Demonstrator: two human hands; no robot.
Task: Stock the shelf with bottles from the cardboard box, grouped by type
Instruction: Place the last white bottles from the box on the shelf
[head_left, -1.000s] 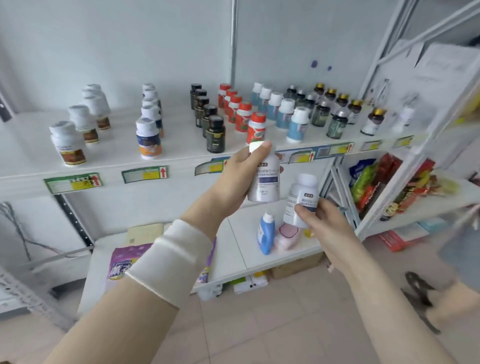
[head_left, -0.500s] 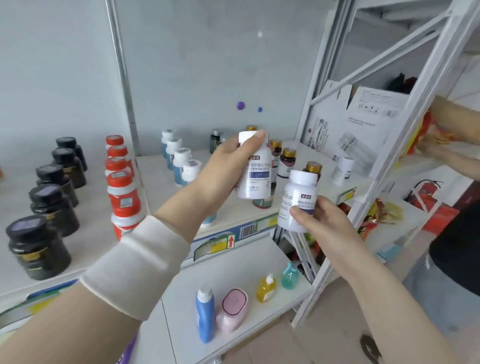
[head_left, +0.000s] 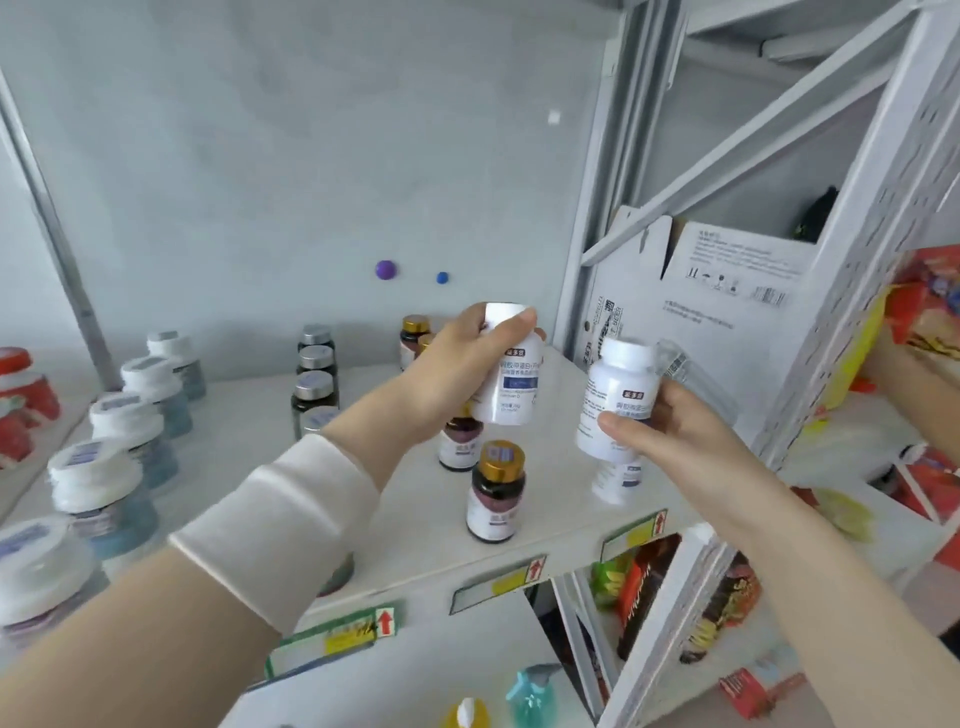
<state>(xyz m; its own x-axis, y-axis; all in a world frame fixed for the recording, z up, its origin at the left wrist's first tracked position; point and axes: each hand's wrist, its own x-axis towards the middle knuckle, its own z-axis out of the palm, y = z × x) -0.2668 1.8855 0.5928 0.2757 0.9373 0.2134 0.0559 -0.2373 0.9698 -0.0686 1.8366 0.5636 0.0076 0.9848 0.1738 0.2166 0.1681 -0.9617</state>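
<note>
White bottle (head_left: 511, 384), blue label: above the shelf (head_left: 561, 509), over its right half, slightly tilted; gripped by left hand (head_left: 457, 374), fingers (head_left: 511, 322) curled round cap and shoulder.
Second white bottle (head_left: 615, 400), same label: above the shelf's right front, tilted; gripped by right hand (head_left: 675, 441), fingers wrapped round the body, thumb across the label.
Third white bottle (head_left: 618, 480): standing on the shelf, right front, partly hidden under the right hand.
Gold-capped dark bottles (head_left: 496, 491): on the shelf, centre-right, in a row front to back.
Silver-capped dark bottles (head_left: 314, 379): on the shelf, centre, toward the back.
White-capped blue bottles (head_left: 98, 483): on the shelf, left, in a row front to back.
Red-capped bottles (head_left: 21, 395): far left of the shelf, blurred.
Cardboard box (head_left: 727, 301): just beyond the shelf's right end, flaps open.
Price tags (head_left: 530, 571): on the shelf's front edge.
Snack packets (head_left: 639, 587): below the shelf, right.
</note>
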